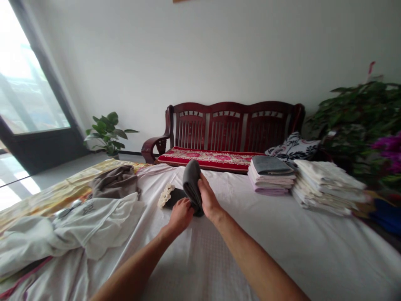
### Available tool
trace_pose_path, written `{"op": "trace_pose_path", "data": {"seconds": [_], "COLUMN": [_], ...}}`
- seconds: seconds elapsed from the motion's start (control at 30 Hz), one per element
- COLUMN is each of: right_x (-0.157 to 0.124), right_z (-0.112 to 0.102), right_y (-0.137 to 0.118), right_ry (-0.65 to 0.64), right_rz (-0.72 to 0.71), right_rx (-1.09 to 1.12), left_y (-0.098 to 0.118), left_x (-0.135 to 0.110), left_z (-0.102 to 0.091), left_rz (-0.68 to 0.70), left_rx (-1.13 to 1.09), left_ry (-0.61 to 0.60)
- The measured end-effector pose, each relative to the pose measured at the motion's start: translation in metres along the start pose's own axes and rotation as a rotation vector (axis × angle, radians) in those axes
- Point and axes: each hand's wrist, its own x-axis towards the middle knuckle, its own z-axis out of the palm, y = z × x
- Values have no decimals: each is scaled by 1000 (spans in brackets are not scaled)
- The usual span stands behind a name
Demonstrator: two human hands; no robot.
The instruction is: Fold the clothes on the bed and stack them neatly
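A dark grey folded garment [192, 182] is in front of me over the white sheet, its thick folded part raised and bent over. One flat end of it lies to the left and carries a cream ruffled trim [166, 195]. My right hand [208, 198] is closed around the right side of the raised fold, thumb up along it. Lower and to the left, my left hand [182, 215] has its fingers curled on the garment's lower part, beside the flat end. The fingertips of my left hand are partly hidden.
A white sheet [266, 238] covers the surface. At left lie a crumpled white garment [103, 225] and a brown garment [115, 182]. Folded stacks stand at right: one topped with grey cloth [271, 166], one of white cloths [327, 184]. Behind is a wooden bench [225, 129].
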Motion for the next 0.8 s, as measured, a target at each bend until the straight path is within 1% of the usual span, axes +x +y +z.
{"op": "trace_pose_path", "data": {"seconds": [0.07, 0.13, 0.17, 0.23, 0.3, 0.37, 0.43, 0.47, 0.5, 0.57, 0.63, 0.67, 0.73, 0.8], "right_x": [3, 1, -1, -8, -13, -12, -5, 0, 5, 15, 20, 22, 24, 26], "right_z": [12, 23, 28, 37, 44, 46, 44, 40, 35, 24, 11, 6, -1, -3], "right_y": [4, 9, 12, 19, 24, 26, 27, 27, 27, 30, 35, 39, 48, 55], "right_ry": [-44, -116, -158, -228, -261, -264, -257, -247, -222, -140, -71, -54, -54, -76], "right_rz": [-14, -80, -123, -193, -216, -207, -167, -139, -105, -14, 86, 134, 195, 198], "right_rx": [-291, -573, -693, -859, -929, -924, -837, -783, -735, -673, -646, -624, -566, -495], "left_y": [-10, -21, -28, -44, -63, -81, -96, -101, -105, -108, -106, -104, -100, -95], "left_x": [-9, -20, -25, -32, -32, -26, -15, -9, -3, 6, 10, 11, 8, 4], "left_z": [-11, -25, -34, -53, -71, -84, -91, -92, -93, -91, -89, -88, -87, -86], "left_rz": [18, 15, -14, -115, -196, -226, -253, -273, -298, -372, -470, -524, -617, -671], "left_rx": [-14, -29, -39, -88, -175, -255, -293, -299, -303, -314, -384, -455, -633, -802], "left_ry": [-18, -40, -50, -68, -51, 74, 244, 309, 355, 402, 397, 359, 241, 134]}}
